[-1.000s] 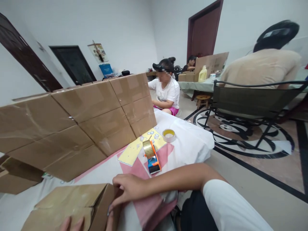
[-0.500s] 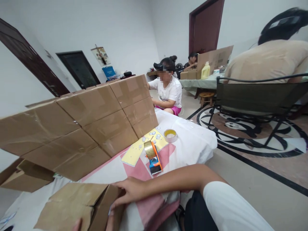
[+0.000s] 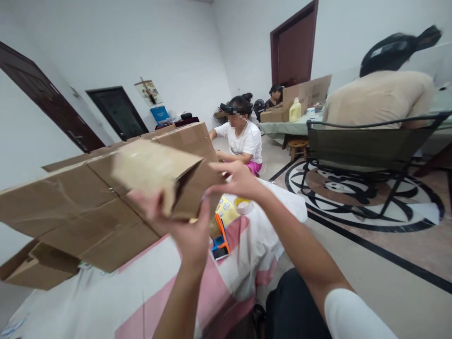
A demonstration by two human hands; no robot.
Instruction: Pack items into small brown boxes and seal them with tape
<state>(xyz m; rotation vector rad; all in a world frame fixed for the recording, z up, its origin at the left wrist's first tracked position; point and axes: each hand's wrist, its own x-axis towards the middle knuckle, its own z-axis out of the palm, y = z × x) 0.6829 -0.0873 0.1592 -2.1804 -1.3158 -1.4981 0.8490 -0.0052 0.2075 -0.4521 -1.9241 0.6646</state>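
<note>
Both my hands hold a brown cardboard box in the air, tilted, over the covered table. From below, my left hand supports it, thumb on the near side. At its right end my right hand grips the edge. A dark gap shows between the box's flaps. Behind it stands a wall of stacked cardboard boxes. Under my right hand, a tape dispenser with orange and blue parts lies on the cloth, partly hidden by the box. A tape roll lies just beyond.
An open cardboard box sits at the far left. A person in a white shirt crouches beyond the table. On the right, a person in beige sits in a dark chair. A wooden stool stands behind.
The cardboard box has been lifted off the table, up and to the right, in both hands. My left hand has come fully into view beneath it. The view has shifted slightly.
</note>
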